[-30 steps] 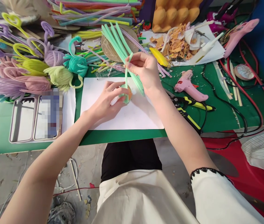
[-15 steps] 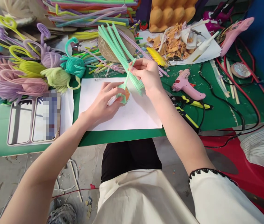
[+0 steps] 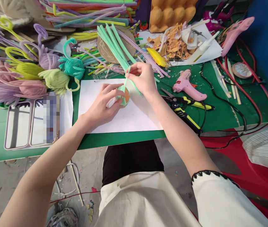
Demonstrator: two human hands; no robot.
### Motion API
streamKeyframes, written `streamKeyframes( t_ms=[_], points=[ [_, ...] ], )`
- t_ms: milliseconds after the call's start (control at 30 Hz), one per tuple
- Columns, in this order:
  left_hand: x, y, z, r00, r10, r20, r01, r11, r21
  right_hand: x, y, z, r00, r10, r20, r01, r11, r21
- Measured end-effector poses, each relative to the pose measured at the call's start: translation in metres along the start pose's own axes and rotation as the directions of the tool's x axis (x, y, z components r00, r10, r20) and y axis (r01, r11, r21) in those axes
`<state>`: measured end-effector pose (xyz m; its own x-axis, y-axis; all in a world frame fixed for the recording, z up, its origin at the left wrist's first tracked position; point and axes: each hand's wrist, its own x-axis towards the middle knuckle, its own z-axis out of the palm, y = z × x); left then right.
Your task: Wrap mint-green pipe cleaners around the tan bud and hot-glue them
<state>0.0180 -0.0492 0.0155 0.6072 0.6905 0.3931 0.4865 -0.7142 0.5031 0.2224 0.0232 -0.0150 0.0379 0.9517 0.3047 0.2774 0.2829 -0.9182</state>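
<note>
Over a white sheet of paper (image 3: 141, 123), my left hand (image 3: 102, 102) is closed on a small round piece (image 3: 126, 94), orange at its face with mint-green fuzzy pipe cleaner wound about it. A loose length of green pipe cleaner (image 3: 125, 82) rises from this piece. My right hand (image 3: 142, 78) pinches its upper end between thumb and fingers. Behind and under that hand lies a bundle of mint-green pipe cleaners (image 3: 115, 47), its lower part mostly covered by the hand. Left fingertips hide part of the round piece.
Finished pipe-cleaner swan shapes (image 3: 73, 64) crowd the left, above a phone and its case (image 3: 18, 126). To the right are black-and-yellow pliers (image 3: 175, 101), a pink glue gun (image 3: 188, 86) and red cables (image 3: 254, 101). Brown scraps (image 3: 171, 41) lie at the back.
My right hand has moved slightly left and down with the strand, closer to the round piece. More of the pliers shows. The view has shifted a little.
</note>
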Motion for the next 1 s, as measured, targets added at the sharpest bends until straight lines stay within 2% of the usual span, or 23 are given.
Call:
streamKeyframes(
  t_ms=[300,633,1000],
  points=[
    [-0.001,-0.004,0.001,1.0,0.026,-0.018,-0.026,1.0,-0.005,-0.002,-0.004,0.012,0.999,0.033,0.036,-0.031,0.998,-0.054],
    [0.0,-0.007,0.001,0.998,0.06,-0.012,-0.06,0.998,-0.03,-0.003,-0.012,0.017,0.985,0.062,0.158,-0.055,0.997,-0.052],
    [0.0,-0.006,-0.002,1.0,0.011,0.005,-0.01,0.997,-0.082,-0.003,-0.007,0.015,0.973,0.013,0.229,0.021,0.989,-0.147]
  ],
)
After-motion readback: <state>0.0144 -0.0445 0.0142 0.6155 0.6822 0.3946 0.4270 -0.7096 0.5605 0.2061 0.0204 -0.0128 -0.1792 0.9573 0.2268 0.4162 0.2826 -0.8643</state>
